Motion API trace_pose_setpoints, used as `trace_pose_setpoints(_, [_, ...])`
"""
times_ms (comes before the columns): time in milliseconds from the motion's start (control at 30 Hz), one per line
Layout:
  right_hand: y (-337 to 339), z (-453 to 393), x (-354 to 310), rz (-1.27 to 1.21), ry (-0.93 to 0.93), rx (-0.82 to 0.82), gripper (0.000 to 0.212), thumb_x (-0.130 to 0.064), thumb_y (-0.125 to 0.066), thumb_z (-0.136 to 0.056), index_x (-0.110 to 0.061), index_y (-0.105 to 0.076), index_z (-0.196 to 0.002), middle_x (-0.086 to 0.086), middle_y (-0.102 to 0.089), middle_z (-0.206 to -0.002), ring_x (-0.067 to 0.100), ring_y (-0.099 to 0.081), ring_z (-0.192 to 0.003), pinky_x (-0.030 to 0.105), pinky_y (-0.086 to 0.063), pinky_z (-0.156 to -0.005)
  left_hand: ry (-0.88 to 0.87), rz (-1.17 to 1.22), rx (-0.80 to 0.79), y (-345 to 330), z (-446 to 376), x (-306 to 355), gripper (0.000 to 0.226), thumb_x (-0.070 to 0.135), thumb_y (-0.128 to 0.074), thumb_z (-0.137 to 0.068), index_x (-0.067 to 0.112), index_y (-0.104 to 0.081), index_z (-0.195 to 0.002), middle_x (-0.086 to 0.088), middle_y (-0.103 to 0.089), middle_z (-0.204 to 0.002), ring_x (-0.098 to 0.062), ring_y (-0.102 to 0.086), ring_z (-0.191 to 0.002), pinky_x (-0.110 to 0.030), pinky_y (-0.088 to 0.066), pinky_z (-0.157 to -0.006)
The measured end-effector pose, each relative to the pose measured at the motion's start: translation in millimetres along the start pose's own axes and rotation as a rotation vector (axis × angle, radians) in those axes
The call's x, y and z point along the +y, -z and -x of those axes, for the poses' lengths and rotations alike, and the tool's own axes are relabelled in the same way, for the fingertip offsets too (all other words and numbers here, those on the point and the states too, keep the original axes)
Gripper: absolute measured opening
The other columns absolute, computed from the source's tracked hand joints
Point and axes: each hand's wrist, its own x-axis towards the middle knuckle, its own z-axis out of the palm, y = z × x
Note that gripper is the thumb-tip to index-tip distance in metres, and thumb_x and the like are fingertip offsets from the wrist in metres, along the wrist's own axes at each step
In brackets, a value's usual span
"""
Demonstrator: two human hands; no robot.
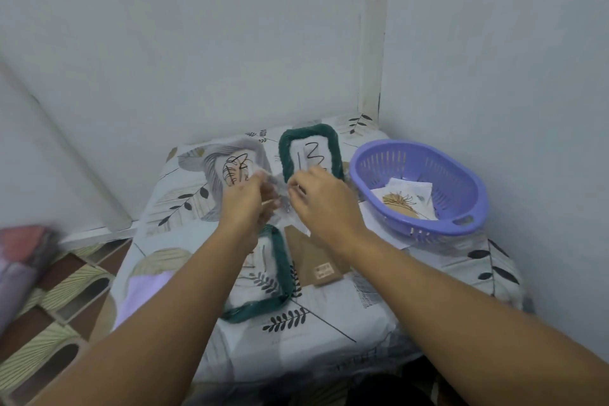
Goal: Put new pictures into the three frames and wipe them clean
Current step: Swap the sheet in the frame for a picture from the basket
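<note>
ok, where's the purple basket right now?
In the head view, the purple basket sits at the table's far right, near the wall corner, right of the green frame marked 13, with loose pictures inside.

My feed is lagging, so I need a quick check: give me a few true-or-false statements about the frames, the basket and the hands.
1. The purple basket holds papers. True.
2. A green frame at the back shows "13". True.
3. The basket sits on the left. False: it is on the right.
4. Both hands rest flat on the table. False: the left hand and right hand are raised, pinching something thin between them.
5. A brown backing board lies beside the near green frame. True.
</note>
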Motion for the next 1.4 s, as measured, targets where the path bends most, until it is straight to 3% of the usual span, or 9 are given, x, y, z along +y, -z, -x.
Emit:
trace_pose_setpoints(100, [-22,14,-14,0.043,0.112,-0.05,0.014,-0.03,-0.058,-0.1,-0.021,-0.068,-0.098,-0.005,-0.059,-0.09,0.017,-0.058,-0.075,0.039,-0.053,-0.069,0.082,0.02,-0.035,27,5,-7,0.04,0.047,-0.068,-0.095,0.008,-0.066,-0.102,-0.011,-0.074,-0.09,-0.025,-0.071,-0.076,-0.033,-0.06,-0.072])
trace_pose_setpoints(200, [-35,24,-24,0.016,0.147,-0.202,0.034,-0.055,-0.05,-0.099,-0.028,-0.07,-0.106,-0.011,-0.059,-0.093,0.011,-0.058,-0.082,0.034,-0.051,-0.075,0.082,-0.052,-0.002,52,2,-20,0.02,0.016,-0.065,-0.099,0.003,-0.064,-0.115,-0.015,-0.069,-0.092,-0.021,-0.067,-0.068,-0.027,-0.057,-0.058])
trace_pose_setpoints(300, [-39,27,-27,-0.113,0.004,-0.287,0.053,-0.071,-0.04,-0.095,-0.031,-0.072,-0.11,-0.013,-0.061,-0.103,0.006,-0.057,-0.092,0.028,-0.047,-0.075,0.077,-0.026,-0.035,73,0,-29,0.023,0.006,-0.055,-0.102,0.007,-0.063,-0.123,-0.017,-0.074,-0.109,-0.029,-0.07,-0.088,-0.034,-0.057,-0.067])
trace_pose_setpoints(433, [-43,23,-26,-0.341,-0.297,-0.323,0.038,-0.059,-0.05,-0.098,-0.036,-0.061,-0.126,-0.012,-0.058,-0.123,0.004,-0.057,-0.1,0.032,-0.051,-0.088,0.091,0.031,-0.133,89,2,-31,0.021,0.01,-0.053,-0.105,0.014,-0.064,-0.122,-0.012,-0.075,-0.113,-0.028,-0.07,-0.096,-0.036,-0.058,-0.074])
trace_pose_setpoints(600, [-35,21,-28,-0.669,-0.613,-0.493,0.033,-0.039,-0.065,-0.098,-0.035,-0.056,-0.13,-0.007,-0.07,-0.111,-0.004,-0.061,-0.088,0.015,-0.044,-0.059,0.136,-0.018,-0.166,99,0,-34,0.02,0.01,-0.053,-0.105,0.011,-0.063,-0.122,-0.009,-0.075,-0.108,-0.029,-0.071,-0.096,-0.048,-0.058,-0.089])
trace_pose_setpoints(733, [-40,22,-27,-0.872,-0.756,-0.453,0.041,-0.02,-0.074,-0.093,-0.024,-0.058,-0.131,0.007,-0.074,-0.108,0.007,-0.071,-0.081,0.015,-0.054,-0.059,0.169,-0.085,-0.15,108,-5,-39,0.013,0.014,-0.059,-0.103,0.007,-0.063,-0.113,-0.016,-0.075,-0.109,-0.031,-0.07,-0.093,-0.045,-0.059,-0.079])
trace_pose_setpoints(900, [-45,26,-24,-0.676,-0.725,-0.474,0.035,-0.023,-0.076,-0.091,-0.023,-0.059,-0.123,0.003,-0.073,-0.101,0.007,-0.069,-0.079,0.014,-0.049,-0.053,0.087,-0.354,-0.008,117,-9,-52,0.017,0.02,-0.076,-0.092,0.008,-0.064,-0.098,-0.013,-0.074,-0.09,-0.022,-0.059,-0.073,-0.032,-0.047,-0.068])
trace_pose_setpoints(1133, [-48,30,-24,-0.256,-0.539,-0.558,0.028,-0.04,-0.079,-0.086,-0.024,-0.069,-0.106,-0.015,-0.065,-0.087,0.0,-0.058,-0.077,0.014,-0.041,-0.056,-0.069,-0.614,0.026,124,-16,-73,0.021,0.025,-0.082,-0.085,0.013,-0.067,-0.092,-0.008,-0.072,-0.086,-0.022,-0.065,-0.077,-0.035,-0.052,-0.07])
trace_pose_setpoints(1400, [-55,31,-23,-0.125,-0.468,-0.57,0.027,-0.043,-0.078,-0.084,-0.027,-0.068,-0.102,-0.016,-0.064,-0.084,0.001,-0.057,-0.08,0.015,-0.038,-0.058,-0.177,-0.8,0.07,126,-19,-88,0.021,0.036,-0.082,-0.084,0.028,-0.063,-0.087,0.003,-0.068,-0.08,-0.015,-0.065,-0.079,-0.033,-0.051,-0.066])
